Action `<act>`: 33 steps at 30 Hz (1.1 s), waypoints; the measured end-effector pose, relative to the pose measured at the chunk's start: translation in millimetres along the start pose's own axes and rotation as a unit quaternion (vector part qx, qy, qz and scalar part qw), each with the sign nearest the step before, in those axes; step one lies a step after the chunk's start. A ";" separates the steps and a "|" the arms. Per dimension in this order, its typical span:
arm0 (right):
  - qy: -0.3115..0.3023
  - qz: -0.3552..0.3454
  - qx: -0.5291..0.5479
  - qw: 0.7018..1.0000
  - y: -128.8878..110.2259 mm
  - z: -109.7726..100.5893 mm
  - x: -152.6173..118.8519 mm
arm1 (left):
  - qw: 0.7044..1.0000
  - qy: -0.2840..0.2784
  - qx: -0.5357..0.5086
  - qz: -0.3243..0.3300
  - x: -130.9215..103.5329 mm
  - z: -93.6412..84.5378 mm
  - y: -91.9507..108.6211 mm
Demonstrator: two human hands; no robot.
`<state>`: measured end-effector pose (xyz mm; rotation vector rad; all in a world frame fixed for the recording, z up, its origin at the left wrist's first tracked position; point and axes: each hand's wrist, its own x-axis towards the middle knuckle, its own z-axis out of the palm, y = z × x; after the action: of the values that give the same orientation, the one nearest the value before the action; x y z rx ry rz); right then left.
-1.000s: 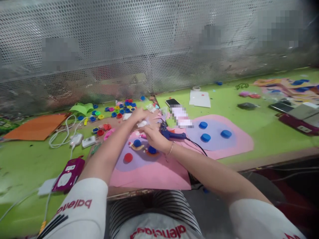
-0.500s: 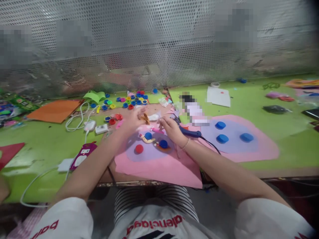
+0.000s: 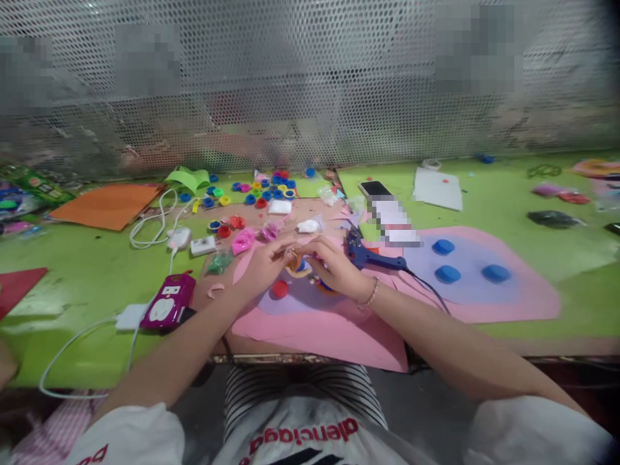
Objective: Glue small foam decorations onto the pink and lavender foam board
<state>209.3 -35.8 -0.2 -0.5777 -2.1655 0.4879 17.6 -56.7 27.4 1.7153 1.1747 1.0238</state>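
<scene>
My left hand (image 3: 272, 263) and my right hand (image 3: 335, 266) meet over the sheet in front of me, fingers closed. Between their fingertips is a small golden-brown piece (image 3: 293, 261), partly covered; its kind is unclear. Below it lies a lavender paper shape (image 3: 283, 305) on pink paper (image 3: 320, 332). On the lavender shape sit a red bottle cap (image 3: 279, 289), a curved cream-coloured strip (image 3: 299, 273) and a blue cap (image 3: 301, 265) half hidden by my fingers. An orange-edged piece with another blue cap is mostly hidden under my right hand.
A blue glue gun (image 3: 380, 259) with a black cord lies right of my hands. Further right, a second pink-and-lavender sheet (image 3: 533, 297) bears blue caps (image 3: 448, 274). Loose caps (image 3: 278, 194), a phone (image 3: 376, 190), a purple power socket (image 3: 169, 303) and white cables lie around.
Both hands have come closer together and nearer to me, bringing the golden-brown piece over the capped shapes. White and pink bundles behind them are now uncovered. The view has shifted slightly.
</scene>
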 end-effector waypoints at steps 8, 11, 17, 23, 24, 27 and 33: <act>-0.007 -0.013 -0.048 0.999 -2.5 -1.2 -3.4 | 0.999 0.033 -0.027 -0.021 -2.7 -0.1 -2.9; -0.009 -0.009 -0.045 0.999 -4.7 -2.2 -3.2 | 0.996 0.052 -0.053 -0.042 -2.5 1.4 -6.2; -0.022 -0.020 -0.022 0.999 -7.6 -2.5 -2.8 | 0.990 0.067 -0.091 -0.087 -3.3 1.7 -10.3; -0.018 -0.046 -0.019 0.999 -10.1 -5.1 -1.0 | 0.991 0.070 -0.088 -0.071 -4.3 2.4 -8.8; -0.017 -0.050 -0.014 0.999 -10.5 -6.0 -0.5 | 0.993 0.067 -0.074 -0.064 -5.0 3.3 -7.7; -0.020 -0.048 -0.002 0.999 -11.0 -8.4 0.3 | 0.998 0.053 -0.022 -0.034 -7.7 6.1 -4.5; -0.009 -0.042 -0.002 0.999 -12.6 -8.8 0.5 | 0.991 0.027 0.097 0.093 -10.0 6.9 -9.0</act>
<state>213.0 -44.6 11.8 -0.4838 -2.1992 0.4449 18.8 -65.2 14.9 1.9902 1.1989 1.1034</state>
